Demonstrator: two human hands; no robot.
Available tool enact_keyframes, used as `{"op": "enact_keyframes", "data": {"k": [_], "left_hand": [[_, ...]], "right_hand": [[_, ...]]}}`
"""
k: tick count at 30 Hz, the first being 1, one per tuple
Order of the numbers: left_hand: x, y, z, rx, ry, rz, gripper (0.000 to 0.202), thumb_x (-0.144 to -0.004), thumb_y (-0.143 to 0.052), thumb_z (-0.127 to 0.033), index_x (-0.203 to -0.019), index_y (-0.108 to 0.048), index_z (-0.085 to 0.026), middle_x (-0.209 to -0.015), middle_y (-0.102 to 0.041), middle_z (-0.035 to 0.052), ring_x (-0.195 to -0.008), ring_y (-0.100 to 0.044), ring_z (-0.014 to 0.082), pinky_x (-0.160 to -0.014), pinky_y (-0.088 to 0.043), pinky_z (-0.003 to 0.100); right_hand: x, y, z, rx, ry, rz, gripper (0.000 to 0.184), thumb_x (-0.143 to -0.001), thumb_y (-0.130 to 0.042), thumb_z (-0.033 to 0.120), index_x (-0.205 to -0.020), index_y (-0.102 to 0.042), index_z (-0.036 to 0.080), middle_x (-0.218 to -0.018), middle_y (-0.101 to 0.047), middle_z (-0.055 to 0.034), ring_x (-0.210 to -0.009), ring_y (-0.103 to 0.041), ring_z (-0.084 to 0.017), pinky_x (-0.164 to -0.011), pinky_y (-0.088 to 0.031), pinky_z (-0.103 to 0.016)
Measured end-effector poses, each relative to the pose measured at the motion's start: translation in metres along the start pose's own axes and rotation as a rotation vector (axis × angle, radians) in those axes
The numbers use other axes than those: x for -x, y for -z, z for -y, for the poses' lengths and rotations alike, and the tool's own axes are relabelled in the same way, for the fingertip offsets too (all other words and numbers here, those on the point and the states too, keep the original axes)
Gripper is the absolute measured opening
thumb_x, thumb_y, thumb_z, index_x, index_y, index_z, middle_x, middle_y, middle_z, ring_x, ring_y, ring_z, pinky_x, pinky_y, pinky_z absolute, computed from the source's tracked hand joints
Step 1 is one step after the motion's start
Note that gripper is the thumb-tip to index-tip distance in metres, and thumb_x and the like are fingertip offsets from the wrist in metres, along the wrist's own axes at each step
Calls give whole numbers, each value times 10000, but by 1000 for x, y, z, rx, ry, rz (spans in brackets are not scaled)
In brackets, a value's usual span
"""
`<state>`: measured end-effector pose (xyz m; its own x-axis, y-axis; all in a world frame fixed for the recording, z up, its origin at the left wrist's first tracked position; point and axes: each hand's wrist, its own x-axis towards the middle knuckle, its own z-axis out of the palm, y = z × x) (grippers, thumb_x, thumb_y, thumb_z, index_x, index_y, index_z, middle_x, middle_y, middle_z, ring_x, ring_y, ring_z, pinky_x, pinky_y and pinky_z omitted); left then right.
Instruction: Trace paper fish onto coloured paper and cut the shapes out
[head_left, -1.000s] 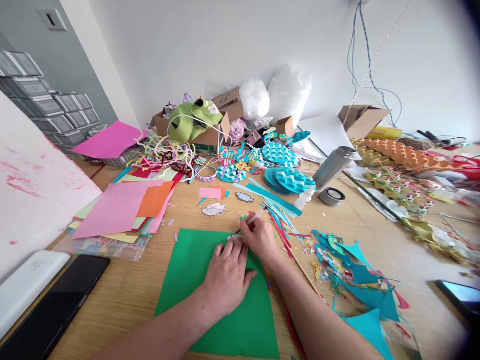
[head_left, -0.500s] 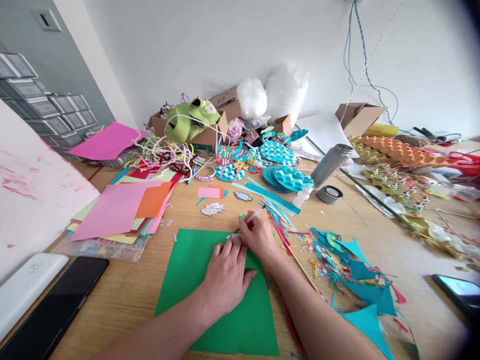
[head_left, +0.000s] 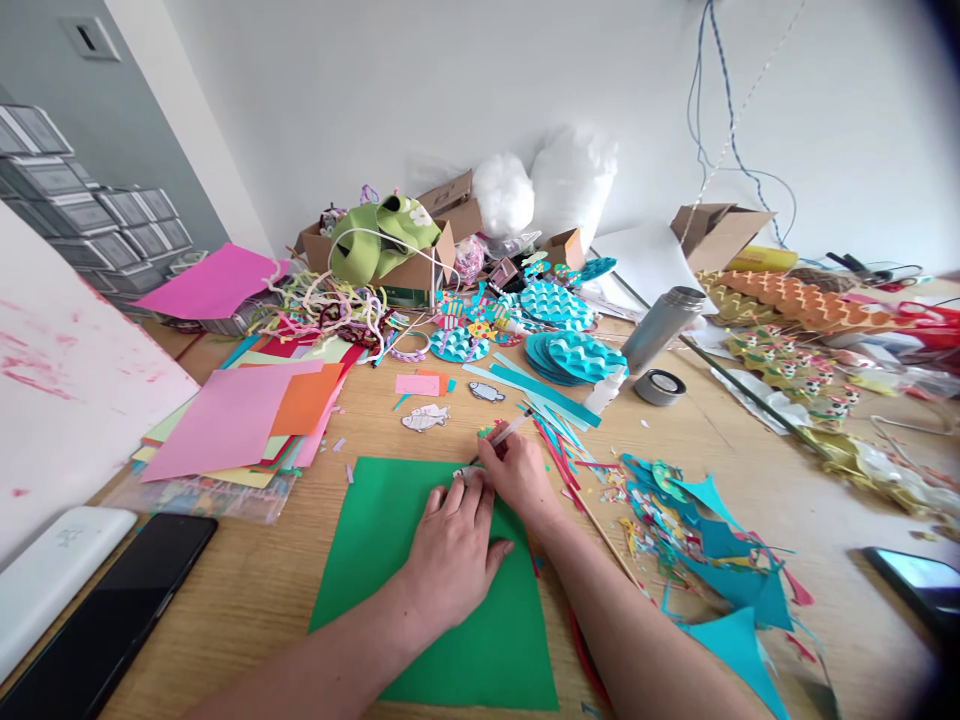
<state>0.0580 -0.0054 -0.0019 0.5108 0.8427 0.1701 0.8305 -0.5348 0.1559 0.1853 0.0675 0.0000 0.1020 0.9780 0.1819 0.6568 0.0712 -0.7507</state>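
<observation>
My left hand lies flat with fingers stretched out on a green paper sheet, its fingertips pressing a small grey paper cutout near the sheet's far edge. My right hand is closed in a pinch on a thin pen-like tool, whose tip touches that cutout. Two other paper fish cutouts lie on the wooden table just beyond the green sheet.
A stack of coloured paper lies at left, with a black phone and a white device nearer. Teal scraps spread at right. A metal flask, tape roll, teal wavy discs and cardboard boxes stand behind.
Both hands have stayed on the cutout almost unmoved. The view has shifted slightly.
</observation>
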Motion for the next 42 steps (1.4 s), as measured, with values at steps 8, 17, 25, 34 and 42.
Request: {"op": "enact_keyframes", "data": {"k": [8,17,25,34,42], "left_hand": [[0,-1,0,-9,-2,-1,550,-914,-412,-482,-1346,-423,-143,-1416,-435,140,-1279,-387,303,-976,-364,470],[1,-1,0,-2,-2,-8,547,-910,-424,-480,-1339,-433,-141,-1405,-446,149,-1271,-394,309,-964,-373,474],[0,0,-1,-13,3,6,548,-910,-420,-483,-1340,-437,-144,-1411,-442,144,-1273,-396,308,-971,-375,473],[0,-1,0,-9,-1,-9,565,-916,-407,-480,-1368,-404,-140,-1415,-437,141,-1271,-394,301,-971,-378,473],[1,-2,0,-20,-9,-25,567,-915,-408,-480,-1380,-392,-157,-1409,-437,148,-1265,-396,302,-963,-383,470]], "right_hand": [[0,-1,-1,-10,-5,-4,194,-809,-478,336,-665,-490,205,-564,-591,-2,-500,-531,-140,-508,-334,-236],[0,0,1,0,-12,-4,193,-798,-471,338,-655,-480,209,-568,-594,-9,-496,-527,-142,-499,-332,-240],[-1,0,0,38,-27,-21,192,-801,-472,327,-651,-490,208,-561,-600,-11,-493,-539,-148,-496,-332,-243],[-2,3,0,83,-73,-52,163,-791,-481,299,-655,-488,209,-565,-596,-17,-519,-549,-159,-511,-338,-243],[-2,5,-1,151,-79,-91,194,-783,-479,287,-605,-483,210,-545,-587,-20,-504,-532,-153,-512,-332,-246]]}}
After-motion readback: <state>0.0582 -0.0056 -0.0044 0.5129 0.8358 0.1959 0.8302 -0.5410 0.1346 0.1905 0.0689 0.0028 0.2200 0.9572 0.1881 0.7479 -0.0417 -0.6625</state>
